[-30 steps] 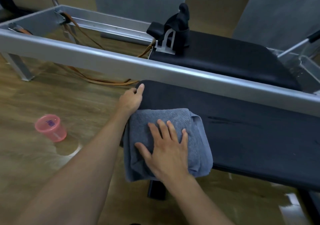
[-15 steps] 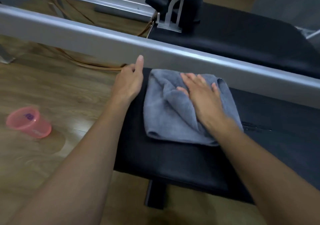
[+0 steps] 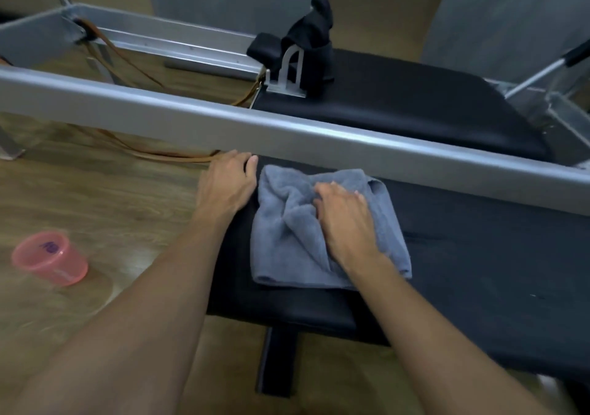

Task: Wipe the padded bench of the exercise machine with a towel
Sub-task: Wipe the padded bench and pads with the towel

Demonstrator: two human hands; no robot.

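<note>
A grey towel (image 3: 289, 239) lies bunched on the left end of the black padded bench (image 3: 479, 280), close under the silver frame rail. My right hand (image 3: 346, 220) presses down on the towel, fingers curled into its folds. My left hand (image 3: 228, 184) rests on the bench's far left corner beside the towel, fingers bent over the edge and holding nothing loose.
The silver frame rail (image 3: 287, 133) runs across just beyond the bench. Behind it sits a second black pad (image 3: 415, 111) with a black shoulder block (image 3: 311, 50). A pink plastic cup (image 3: 51, 260) stands on the wooden floor at left. Brown cords (image 3: 153, 154) lie under the frame.
The towel moved from the bench's near edge up to the rail, then my right hand bunched it further. My left hand stayed on the corner, fingers curling down.
</note>
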